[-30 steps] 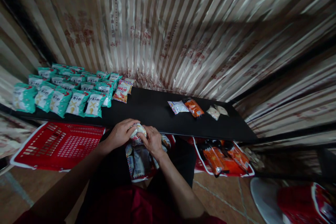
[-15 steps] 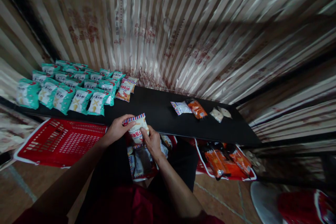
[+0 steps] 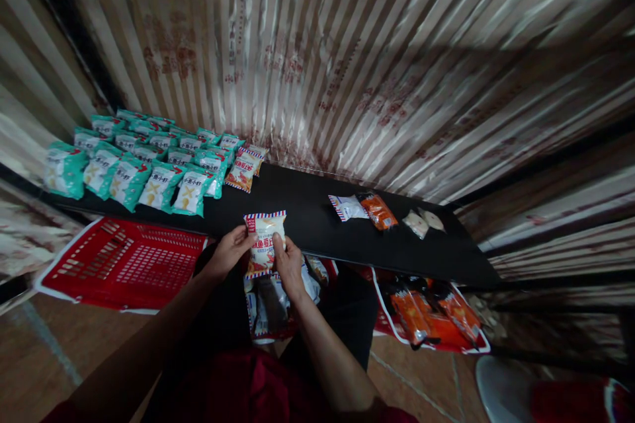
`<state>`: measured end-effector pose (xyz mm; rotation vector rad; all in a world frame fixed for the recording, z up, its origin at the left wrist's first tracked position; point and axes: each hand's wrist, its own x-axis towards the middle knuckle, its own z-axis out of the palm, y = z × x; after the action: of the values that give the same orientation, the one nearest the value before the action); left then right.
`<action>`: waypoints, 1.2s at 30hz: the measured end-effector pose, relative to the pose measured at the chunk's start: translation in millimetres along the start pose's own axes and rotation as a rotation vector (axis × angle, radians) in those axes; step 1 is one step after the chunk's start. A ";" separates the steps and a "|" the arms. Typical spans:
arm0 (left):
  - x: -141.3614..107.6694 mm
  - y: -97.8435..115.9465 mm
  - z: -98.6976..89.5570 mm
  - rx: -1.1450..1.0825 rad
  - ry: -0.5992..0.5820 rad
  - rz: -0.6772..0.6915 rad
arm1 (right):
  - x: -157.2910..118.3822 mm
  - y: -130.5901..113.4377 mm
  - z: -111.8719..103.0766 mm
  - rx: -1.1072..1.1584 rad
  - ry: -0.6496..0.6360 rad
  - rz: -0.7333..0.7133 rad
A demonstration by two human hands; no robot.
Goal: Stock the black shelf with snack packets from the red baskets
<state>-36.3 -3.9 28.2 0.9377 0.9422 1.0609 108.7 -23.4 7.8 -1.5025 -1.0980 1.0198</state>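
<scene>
The snack bag (image 3: 263,254) is straighter than half a second ago, so now it looks neat and smoothed out. The left hand (image 3: 230,252) pinches one side and the right hand (image 3: 290,266) pinches the other, with both thumbs on the front. The bag is by the front edge of the black shelf (image 3: 302,211), above more bags (image 3: 272,304). It is white and puffy, with red words and stripy red-and-blue ends.
</scene>
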 end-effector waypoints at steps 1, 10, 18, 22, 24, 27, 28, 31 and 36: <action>-1.5 -1.4 0.8 -0.006 0.007 -0.008 | 0.6 0.5 1.3 0.009 0.000 0.009; -1.4 -15.4 5.9 -0.050 0.149 -0.044 | 5.5 15.4 9.0 0.050 0.011 0.060; 12.3 -32.7 -6.1 0.036 0.253 0.008 | 3.4 5.4 10.9 0.162 -0.126 0.168; 16.2 -38.5 -15.2 0.105 0.274 0.031 | -0.1 2.9 10.6 0.242 -0.207 0.158; 15.5 -39.0 -17.2 0.117 0.269 0.023 | -1.6 4.6 11.3 0.249 -0.224 0.161; 13.0 -37.3 -17.3 0.126 0.262 0.007 | -2.9 6.8 11.8 0.230 -0.210 0.153; 12.5 -36.5 -17.0 0.126 0.258 0.010 | -3.3 6.5 11.6 0.235 -0.210 0.149; 13.1 -34.4 -16.6 0.117 0.256 0.034 | -4.8 2.2 9.9 0.273 -0.233 0.148; 15.6 -26.6 -15.1 0.097 0.252 0.028 | -4.7 -1.5 9.0 0.306 -0.274 0.172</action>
<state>-39.9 7.7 -3.9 0.9123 1.2000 1.1847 98.7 -25.8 8.0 -1.2494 -0.9555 1.4767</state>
